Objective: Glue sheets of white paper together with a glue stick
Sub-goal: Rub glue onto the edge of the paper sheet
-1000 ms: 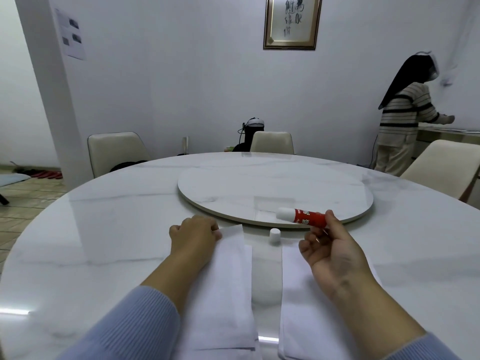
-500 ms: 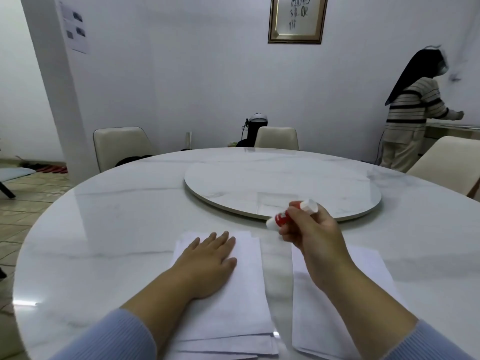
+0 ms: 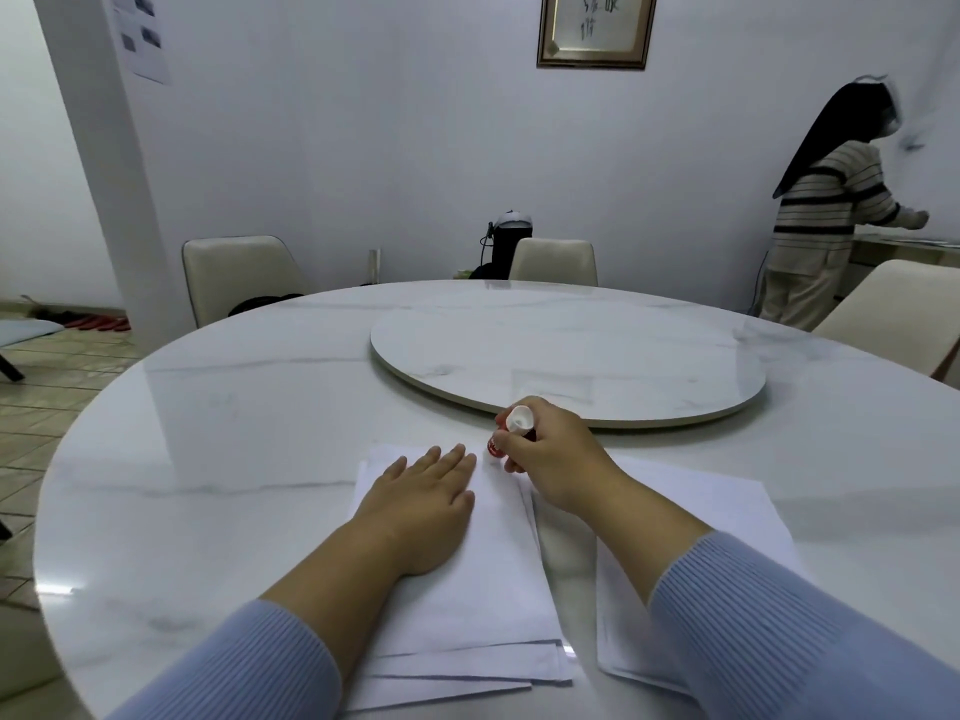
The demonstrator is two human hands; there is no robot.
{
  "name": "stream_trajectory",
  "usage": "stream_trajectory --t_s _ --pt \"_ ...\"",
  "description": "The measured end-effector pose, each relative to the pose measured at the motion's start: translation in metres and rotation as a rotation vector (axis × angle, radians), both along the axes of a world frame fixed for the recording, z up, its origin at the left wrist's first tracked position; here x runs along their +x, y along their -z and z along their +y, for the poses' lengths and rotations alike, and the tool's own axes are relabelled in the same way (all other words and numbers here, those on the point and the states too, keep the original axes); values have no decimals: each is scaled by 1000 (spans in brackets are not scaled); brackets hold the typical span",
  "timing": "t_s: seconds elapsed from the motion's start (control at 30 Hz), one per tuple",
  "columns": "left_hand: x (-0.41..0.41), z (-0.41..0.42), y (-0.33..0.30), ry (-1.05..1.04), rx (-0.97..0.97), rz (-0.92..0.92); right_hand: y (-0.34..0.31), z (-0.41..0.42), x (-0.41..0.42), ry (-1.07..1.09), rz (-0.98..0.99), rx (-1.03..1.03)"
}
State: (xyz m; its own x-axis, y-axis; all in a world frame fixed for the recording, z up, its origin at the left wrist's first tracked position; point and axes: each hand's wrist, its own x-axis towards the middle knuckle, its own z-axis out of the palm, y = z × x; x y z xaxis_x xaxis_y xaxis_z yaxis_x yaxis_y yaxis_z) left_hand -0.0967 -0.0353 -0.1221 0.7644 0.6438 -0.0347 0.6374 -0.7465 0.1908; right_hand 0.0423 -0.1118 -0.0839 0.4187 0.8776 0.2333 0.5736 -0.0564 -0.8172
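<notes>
Left hand: the left hand lies flat, palm down, fingers straight and slightly spread, pressing on the top sheet of the left paper stack; a light blue ribbed sleeve covers the forearm behind it.
Right hand: the right hand is curled round the glue stick, just right of and slightly beyond the left fingertips.
Glue stick: red body, white end pointing up and towards the camera; the lower end points down at the far right corner of the left paper stack. Whether it touches the paper cannot be told.
Left paper stack: several white sheets, loosely fanned at the near edge, directly under the left hand.
Right paper stack: the right paper stack of white sheets lies under and to the right of the right forearm, apart from the left stack, with a strip of bare table between them.
Table: the round white marble table carries both stacks and both hands.
Turntable: the round marble turntable sits just beyond the right hand, towards the table's middle.
Chairs: cream chairs stand at the far rim of the table, well beyond the hands.
Background: a person in a striped top stands far to the right of the right hand, facing away; a framed picture hangs on the far wall.
</notes>
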Motion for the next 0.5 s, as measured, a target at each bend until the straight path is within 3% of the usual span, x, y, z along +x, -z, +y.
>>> stream_trajectory --t_s 0.23,0.37,0.43,0.5 --pt "-1 -1 -2 1 -6 12 -10 -51 -12 -52 -57 -3" --pt "0 -1 -2 5 -1 27 -10 -86 -24 -188 -75 -9" --pt "0 -1 -3 2 -18 36 -9 -94 -25 -263 3 -18" --pt "0 -2 -5 7 -34 56 -9 -96 -20 -268 257 90"
